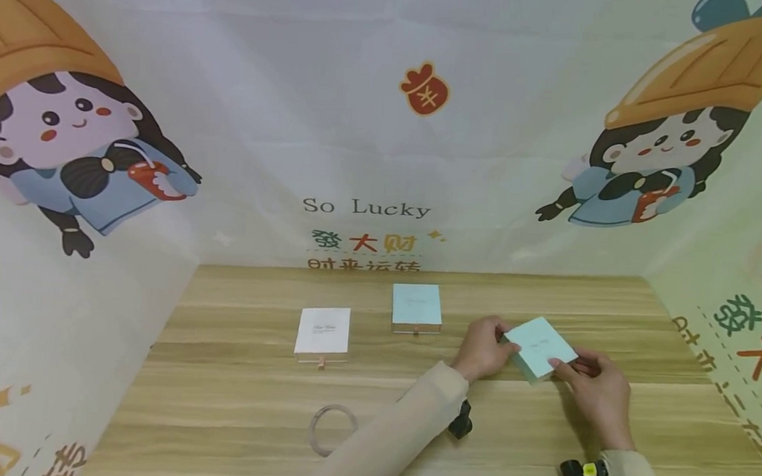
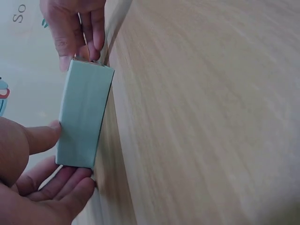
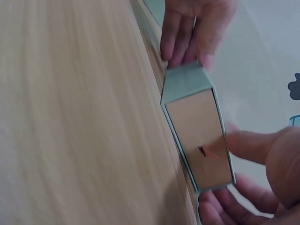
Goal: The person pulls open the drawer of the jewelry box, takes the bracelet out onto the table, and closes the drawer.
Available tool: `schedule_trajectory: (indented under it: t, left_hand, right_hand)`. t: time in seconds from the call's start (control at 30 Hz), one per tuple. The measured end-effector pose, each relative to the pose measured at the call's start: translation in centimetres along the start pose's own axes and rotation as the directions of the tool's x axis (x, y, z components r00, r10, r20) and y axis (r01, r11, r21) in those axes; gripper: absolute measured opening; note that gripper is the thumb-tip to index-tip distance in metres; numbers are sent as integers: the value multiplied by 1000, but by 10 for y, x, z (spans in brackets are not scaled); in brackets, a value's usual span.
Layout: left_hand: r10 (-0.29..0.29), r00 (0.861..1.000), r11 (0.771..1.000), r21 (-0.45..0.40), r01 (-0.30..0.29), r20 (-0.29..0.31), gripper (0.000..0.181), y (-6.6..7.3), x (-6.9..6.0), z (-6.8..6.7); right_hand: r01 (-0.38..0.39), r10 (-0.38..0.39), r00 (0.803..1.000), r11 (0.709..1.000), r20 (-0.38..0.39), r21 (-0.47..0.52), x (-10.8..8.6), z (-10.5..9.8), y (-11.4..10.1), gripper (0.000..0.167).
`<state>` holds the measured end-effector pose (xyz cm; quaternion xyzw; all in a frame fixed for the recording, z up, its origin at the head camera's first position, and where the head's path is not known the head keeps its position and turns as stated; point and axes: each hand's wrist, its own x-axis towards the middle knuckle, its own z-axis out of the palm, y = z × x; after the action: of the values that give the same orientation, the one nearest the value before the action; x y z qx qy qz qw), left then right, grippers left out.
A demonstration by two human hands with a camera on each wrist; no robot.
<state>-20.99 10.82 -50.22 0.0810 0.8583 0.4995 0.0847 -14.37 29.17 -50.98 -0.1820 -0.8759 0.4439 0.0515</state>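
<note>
Both hands hold a mint-green drawer box at the right of the table in the head view. My left hand grips its left end, thumb on the near side, fingers curled under the end in the left wrist view. At the opposite end, my right hand pinches it with the thumb on top. The right wrist view shows the box's tan drawer front, with a small dark pull tab, turned toward the right; the drawer sits inside the sleeve. Whether the box touches the table I cannot tell.
A second mint-green box lies at the back middle of the wooden table. Left of it is a white drawer box with a pull tab. A thin greyish ring lies near the left forearm. Printed cloth walls enclose the table.
</note>
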Motion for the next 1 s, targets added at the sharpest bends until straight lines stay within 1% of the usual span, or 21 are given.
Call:
schedule_trajectory:
  t: [0.1,0.17,0.23,0.4,0.53,0.67,0.8,0.87,1.0]
  left_hand:
    - [10,1000,1000,16,-10,-17,18,-1,-4,-5]
    - [26,999,999,37,-25,-24,15,-2,-6,-7]
    - [42,999,997,60,-40,-33,15,-2,-9,-10]
    - [35,998,997,72,-31,-51,16,-5,-15,-14]
    - [21,998,998,54,-18,-52,15,-7,-19,-17]
    - [7,999,999,35,-5,-45,19,-7,-22,-18]
    - [-24,998,999,45,27,-57,22,-6,-25,-18]
    - [-27,998,998,60,31,-65,21,-6,-26,-17]
    - [-27,997,997,74,32,-70,20,-6,-28,-15]
  right_hand:
    - [54,-54,997,999,57,0,5,-2,0,66]
    - [98,-97,991,995,97,-3,10,-4,0,66]
    - [152,-149,979,988,141,-7,15,-6,1,64]
    - [261,-248,940,965,232,-27,29,-8,2,59]
    - [297,-278,916,954,291,-24,41,-8,-1,60]
    - [328,-305,892,944,334,-15,52,-7,-4,59]
    - [372,-352,859,928,372,20,62,-6,-6,56]
    - [394,-371,842,919,391,24,66,-6,-5,55]
    - [427,-392,817,904,424,13,73,-4,-4,54]
